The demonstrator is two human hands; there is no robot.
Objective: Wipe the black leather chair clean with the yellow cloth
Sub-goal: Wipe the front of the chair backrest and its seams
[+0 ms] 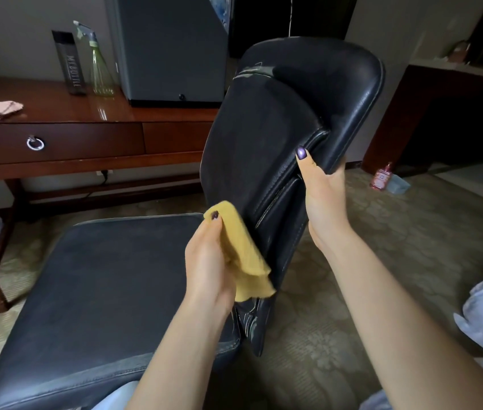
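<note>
Seat: the black leather chair has its seat cushion lying nearest, low and left, with pale scuffs along the near edge.
Left hand: the left hand has its fingers closed around the bunched yellow cloth, pressing it to the lower backrest, likely mid-stroke.
Right hand: the right hand clasps the backrest's right edge, thumb in front and fingers behind, probably steadying it against the wiping.
Backrest: a wet-looking sheen near the top suggests that part is done.
Desk: far left, the desk carries a spray bottle, within reach for re-wetting.
</note>
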